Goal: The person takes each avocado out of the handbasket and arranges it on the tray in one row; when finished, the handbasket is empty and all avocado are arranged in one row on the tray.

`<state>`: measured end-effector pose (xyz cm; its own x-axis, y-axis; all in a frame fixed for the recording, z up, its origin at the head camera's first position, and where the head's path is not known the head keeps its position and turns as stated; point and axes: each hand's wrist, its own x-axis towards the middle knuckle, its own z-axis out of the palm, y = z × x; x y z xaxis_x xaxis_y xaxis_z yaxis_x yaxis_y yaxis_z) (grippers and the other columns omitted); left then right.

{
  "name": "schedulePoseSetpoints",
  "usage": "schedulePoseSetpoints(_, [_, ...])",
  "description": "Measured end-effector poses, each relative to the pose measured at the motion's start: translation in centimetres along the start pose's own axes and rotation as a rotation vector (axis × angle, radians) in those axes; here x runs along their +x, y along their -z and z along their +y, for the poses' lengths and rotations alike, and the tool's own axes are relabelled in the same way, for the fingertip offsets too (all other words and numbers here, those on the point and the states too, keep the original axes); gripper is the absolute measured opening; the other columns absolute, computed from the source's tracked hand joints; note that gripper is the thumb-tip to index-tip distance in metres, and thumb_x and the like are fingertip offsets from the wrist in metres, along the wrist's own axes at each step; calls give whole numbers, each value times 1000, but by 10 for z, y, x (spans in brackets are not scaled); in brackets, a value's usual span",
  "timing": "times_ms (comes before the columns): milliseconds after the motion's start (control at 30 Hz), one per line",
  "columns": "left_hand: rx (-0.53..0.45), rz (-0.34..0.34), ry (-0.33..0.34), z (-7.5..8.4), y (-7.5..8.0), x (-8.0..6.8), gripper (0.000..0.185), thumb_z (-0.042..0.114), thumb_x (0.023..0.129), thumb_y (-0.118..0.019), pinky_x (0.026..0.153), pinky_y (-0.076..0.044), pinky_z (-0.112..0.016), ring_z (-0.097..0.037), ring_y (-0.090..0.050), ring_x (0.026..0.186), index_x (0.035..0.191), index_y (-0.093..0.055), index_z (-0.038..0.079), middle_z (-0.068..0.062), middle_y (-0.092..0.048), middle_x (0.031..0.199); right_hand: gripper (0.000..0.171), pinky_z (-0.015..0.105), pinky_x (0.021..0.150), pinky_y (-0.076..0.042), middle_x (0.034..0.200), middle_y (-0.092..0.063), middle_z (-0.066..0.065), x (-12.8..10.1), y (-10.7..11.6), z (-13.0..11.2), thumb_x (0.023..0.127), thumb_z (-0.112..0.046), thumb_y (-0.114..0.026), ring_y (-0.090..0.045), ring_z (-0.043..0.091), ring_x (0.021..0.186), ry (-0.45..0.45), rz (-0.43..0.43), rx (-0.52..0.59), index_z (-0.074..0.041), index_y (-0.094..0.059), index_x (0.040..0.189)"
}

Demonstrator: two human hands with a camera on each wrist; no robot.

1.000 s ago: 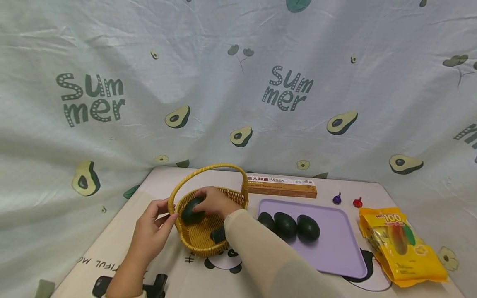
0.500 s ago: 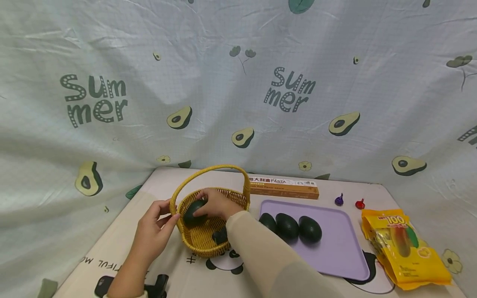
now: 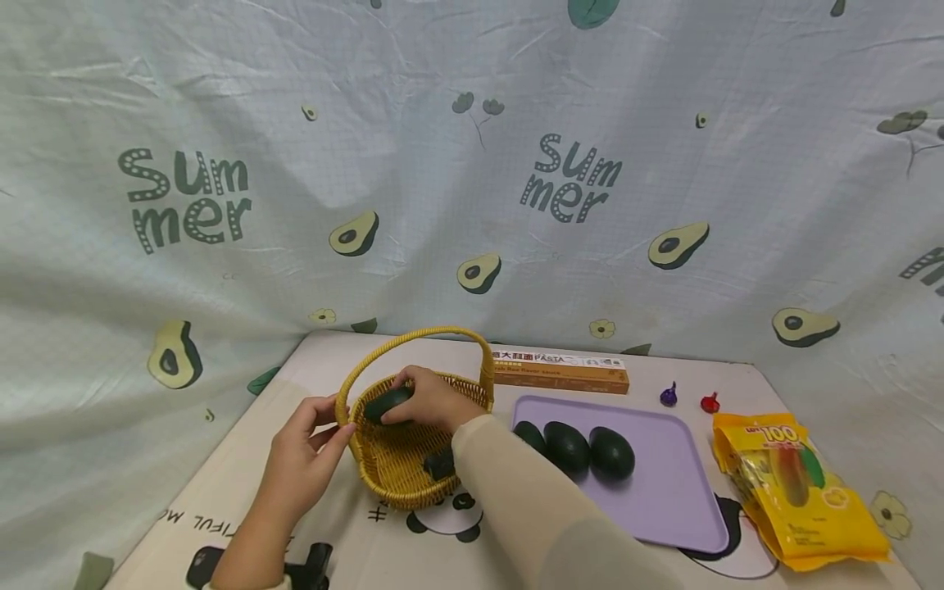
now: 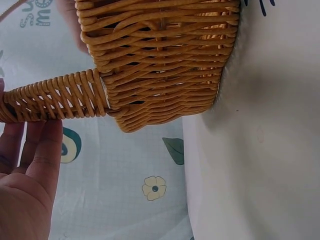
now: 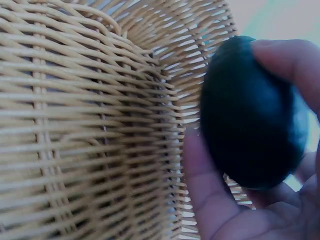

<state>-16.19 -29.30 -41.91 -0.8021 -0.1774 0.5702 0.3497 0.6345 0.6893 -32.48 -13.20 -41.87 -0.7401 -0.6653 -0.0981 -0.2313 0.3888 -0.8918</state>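
A yellow wicker basket (image 3: 401, 494) stands on the left part of the table with its handle (image 3: 435, 329) upright. At the handle's left base, my left hand (image 3: 306, 459) pinches the woven band between thumb and fingers. In the left wrist view, the fingers (image 4: 46, 150) touch the handle's edge. My right hand (image 3: 431, 399) reaches into the basket and grips a dark green avocado (image 3: 387, 404). From the right wrist view, the avocado (image 5: 250, 115) sits between thumb and fingers near the wicker wall (image 5: 195, 55), off the woven bottom (image 5: 75, 125).
Several dark avocados (image 3: 612, 453) lie on a lilac tray (image 3: 667, 492) to the right, partly behind the right sleeve. A pasta box (image 3: 560, 375) lies at the back. Purple (image 3: 668, 395) and red wrapped candies (image 3: 710, 402) and a yellow bag (image 3: 804, 492) are farther right.
My right hand has raised the avocado a little inside the basket, and the avocado has tilted more level. The left hand has stayed on the handle.
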Motion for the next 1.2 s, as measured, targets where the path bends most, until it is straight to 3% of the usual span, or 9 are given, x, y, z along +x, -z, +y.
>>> schedulePoseSetpoints(100, [8, 2, 5, 1, -1, 0, 35, -3, 94, -71, 89, -55, -8, -2, -63, 109, 126, -58, 3, -8, -65, 120, 40, 34, 80, -62, 120, -60, 3, 1, 4, 1, 82, -20, -88, -61, 20, 102, 34, 16, 26, -22, -65, 115])
schedulePoseSetpoints(300, [10, 4, 29, 1, -3, -2, 36, -2, 93, -72, 89, -54, -7, 8, -59, 107, 126, -58, 3, -9, -66, 119, 39, 35, 77, -65, 122, -61, 2, -3, 14, 4, 82, -20, -89, -63, 21, 104, 75, 9, 48, -28, -68, 114])
schedulePoseSetpoints(433, [15, 13, 39, 2, -2, -2, 38, -1, 92, -74, 88, -54, -6, 3, -62, 107, 126, -58, 4, -9, -66, 118, 42, 36, 78, -66, 122, -62, 3, -12, 24, -1, 81, -23, -89, -65, 21, 104, 77, 15, 97, -30, -68, 117])
schedulePoseSetpoints(733, [44, 14, 33, 0, -1, -1, 36, -1, 93, -73, 87, -54, -6, 0, -62, 106, 125, -58, 4, -9, -66, 117, 42, 46, 87, -65, 136, -55, 10, -29, 44, -8, 91, -17, -77, -61, 27, 115, 105, -25, 234, -20, -66, 132])
schedulePoseSetpoints(933, [41, 13, 19, 2, -2, 0, 35, -1, 93, -73, 87, -54, -6, 0, -62, 107, 125, -58, 4, -9, -65, 119, 45, 48, 84, -66, 133, -56, 8, -44, 55, -11, 87, -11, -82, -62, 28, 113, 130, -77, 281, -23, -69, 128])
schedulePoseSetpoints(1200, [48, 13, 29, 2, -3, -1, 36, -3, 92, -73, 87, -54, -5, -2, -63, 106, 125, -58, 3, -9, -65, 118, 41, 49, 89, -64, 141, -52, 6, -68, 66, -8, 94, -12, -71, -61, 28, 116, 158, -113, 288, -26, -66, 133])
